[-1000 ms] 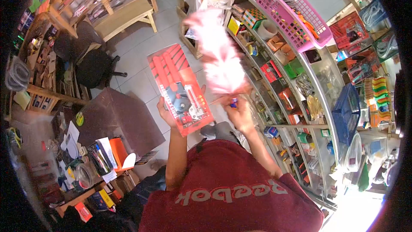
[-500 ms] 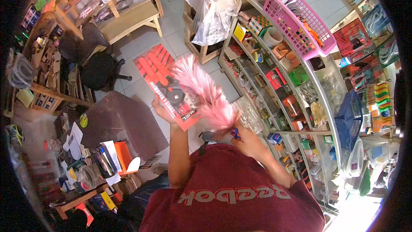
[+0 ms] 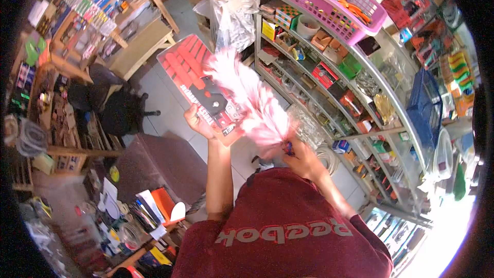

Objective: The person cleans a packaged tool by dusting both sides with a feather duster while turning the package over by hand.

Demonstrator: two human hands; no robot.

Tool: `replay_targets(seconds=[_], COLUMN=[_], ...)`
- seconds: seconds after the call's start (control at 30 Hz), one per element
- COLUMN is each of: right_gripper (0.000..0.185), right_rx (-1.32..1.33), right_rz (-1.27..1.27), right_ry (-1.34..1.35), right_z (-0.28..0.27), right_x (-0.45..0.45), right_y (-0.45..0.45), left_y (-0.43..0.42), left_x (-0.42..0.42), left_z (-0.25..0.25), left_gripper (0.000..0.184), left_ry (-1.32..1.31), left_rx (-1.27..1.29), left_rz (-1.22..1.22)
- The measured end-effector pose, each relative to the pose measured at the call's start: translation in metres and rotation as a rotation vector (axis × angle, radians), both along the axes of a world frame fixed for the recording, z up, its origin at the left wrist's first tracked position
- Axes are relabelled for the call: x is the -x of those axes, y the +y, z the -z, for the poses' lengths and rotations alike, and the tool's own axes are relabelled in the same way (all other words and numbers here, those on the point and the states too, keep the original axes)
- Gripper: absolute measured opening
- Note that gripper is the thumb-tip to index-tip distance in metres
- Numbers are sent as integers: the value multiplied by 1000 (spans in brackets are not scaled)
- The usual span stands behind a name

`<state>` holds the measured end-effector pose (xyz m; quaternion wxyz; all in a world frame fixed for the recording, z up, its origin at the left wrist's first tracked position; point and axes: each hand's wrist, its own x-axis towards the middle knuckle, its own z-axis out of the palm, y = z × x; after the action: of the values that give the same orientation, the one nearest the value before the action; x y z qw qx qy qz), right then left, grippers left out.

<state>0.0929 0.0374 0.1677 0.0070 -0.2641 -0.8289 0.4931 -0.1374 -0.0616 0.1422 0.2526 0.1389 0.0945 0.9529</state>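
Observation:
My left hand [image 3: 199, 122] grips the lower left edge of a flat red tool pack [image 3: 186, 72], lettered "Tools & Hardware", with a black round tool on its front. A pink and white feather duster [image 3: 260, 105] lies across the right side of the pack and hides part of it. Low on the duster, my right hand [image 3: 302, 159] is closed around the handle, which shows only as a bit of blue between the fingers.
On my right, a glass-fronted shelf unit [image 3: 355, 74] full of boxed goods carries a pink basket [image 3: 334, 5]. To the left stand a black swivel chair [image 3: 121, 105] and a brown box-like piece [image 3: 159, 167]. A wooden bench [image 3: 139, 54] is behind.
The view has turned, so the shelves and basket sit further left and higher. Both hands keep their hold, and the duster still rests across the pack with its feathers shifted slightly.

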Motion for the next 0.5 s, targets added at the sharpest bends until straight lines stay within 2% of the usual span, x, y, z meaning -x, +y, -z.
replay_targets(seconds=[0.03, 0.1, 0.13, 0.17, 0.27, 0.4, 0.43, 0.47, 0.5], right_gripper=[34, 31, 29, 26, 19, 22, 25, 27, 29], right_rx=[-65, -99, -304, -303, -364, -233, -155, -80, -577], right_rz=[3, -54, 39, 134, 388, 512, 470, 423, 317], right_ry=[-9, 40, -68, -103, -204, 235, 329, 421, 453], right_z=[13, 55, 82, 62, 50, 46, 56, 75, 82], right_x=[-15, -49, -74, -76, -90, -71, -75, -80, -79], right_y=[5, 29, 38, 48, 75, 90, 95, 99, 107], left_y=[4, 17, 26, 34, 58, 88, 101, 110, 119], left_x=[3, 8, 4, 0, -6, -21, -25, -30, -36], left_z=[-8, -31, -46, -60, -62, -63, -58, -58, -58], left_gripper=[61, 72, 80, 88, 88, 86, 81, 78, 76], left_ry=[36, 110, 122, 134, 99, 150, 154, -24, -205], left_rx=[-201, -87, -53, -18, -112, -198, -185, -285, -383], left_rz=[178, 167, 161, 156, 198, 448, 358, 349, 333])
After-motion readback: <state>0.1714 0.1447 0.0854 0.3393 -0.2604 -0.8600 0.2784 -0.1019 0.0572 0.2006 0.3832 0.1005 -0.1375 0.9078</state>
